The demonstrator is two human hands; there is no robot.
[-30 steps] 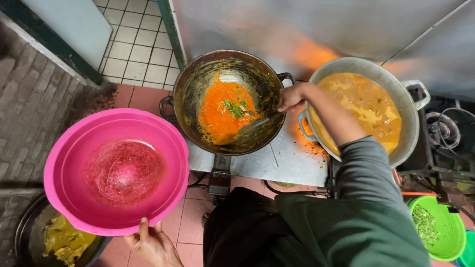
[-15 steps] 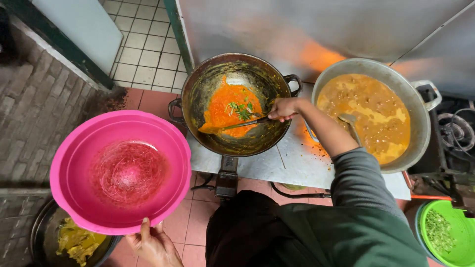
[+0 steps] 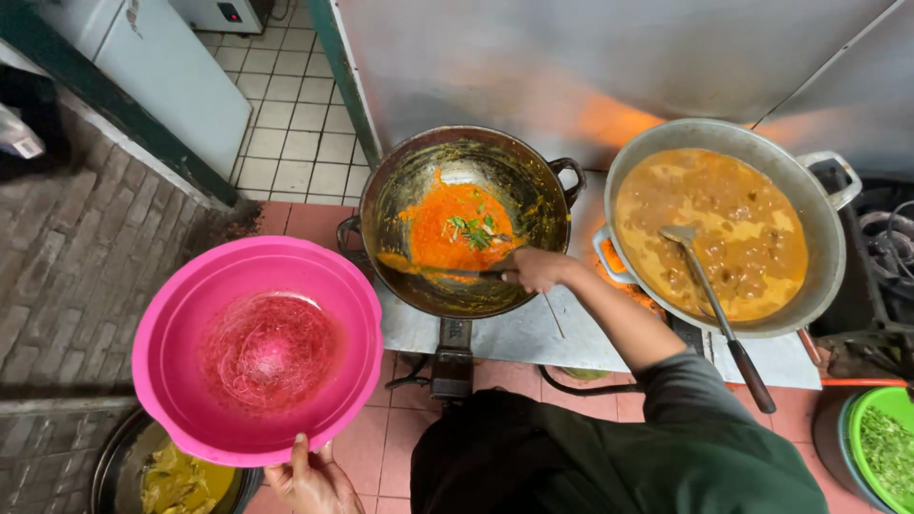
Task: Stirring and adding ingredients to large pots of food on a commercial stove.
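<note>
Since the earlier pictures the right hand [image 3: 536, 269] has drawn down from the far rim of the dark wok [image 3: 464, 219] to its near edge, and the spatula [image 3: 433, 270] now lies low across the near side of the pan rather than over the middle; the pink bowl [image 3: 258, 349] stays where it was, held out to the left. Right arm is stretched forward, elbow bent, sleeve pushed back from the forearm; its fingers are curled tight round the spatula's handle, whose blade points left and sits in the orange sauce [image 3: 457, 228] — green leaves [image 3: 473, 229] lie on top of that sauce. Left hand [image 3: 309, 477] grips the bowl's near rim from below, thumb over the edge; the bowl is tilted slightly, wet and red-stained inside. Beside the wok, to the right, a wide grey pan of brown curry [image 3: 725, 228] holds a ladle [image 3: 709, 300] leaning on its rim.
</note>
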